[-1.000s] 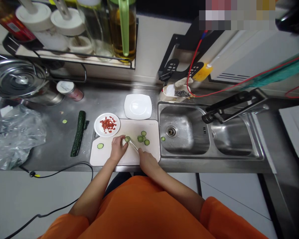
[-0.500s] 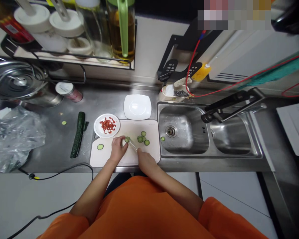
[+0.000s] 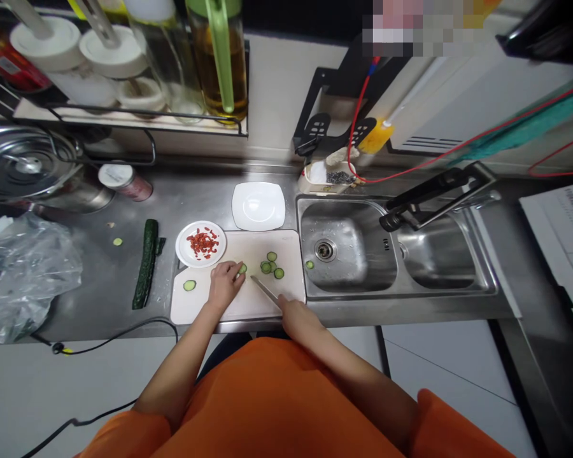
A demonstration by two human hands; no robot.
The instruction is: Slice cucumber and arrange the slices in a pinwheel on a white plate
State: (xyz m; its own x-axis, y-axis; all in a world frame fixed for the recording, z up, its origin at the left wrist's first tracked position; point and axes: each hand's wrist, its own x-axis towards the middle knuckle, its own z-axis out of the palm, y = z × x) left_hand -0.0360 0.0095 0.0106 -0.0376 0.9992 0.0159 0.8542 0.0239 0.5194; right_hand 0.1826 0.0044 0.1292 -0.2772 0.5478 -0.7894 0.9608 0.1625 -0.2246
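Note:
My left hand is closed on a small cucumber piece over the white cutting board. In my right hand is a knife, its blade pointing up and left, apart from the piece. Several cucumber slices lie together on the board's right part. One more slice rests near its left edge. A white plate of chopped red bits overlaps the board's upper left corner, just above my left hand.
Behind the board is a white square plate. A long dark green cucumber lies left, with a plastic bag beyond. The steel sink adjoins on the right, a slice at its rim. A black cable crosses the counter's front edge.
My right hand has drawn the knife away from the cucumber piece, moving right and down. My left hand stays around the piece. The whole view has shifted slightly.

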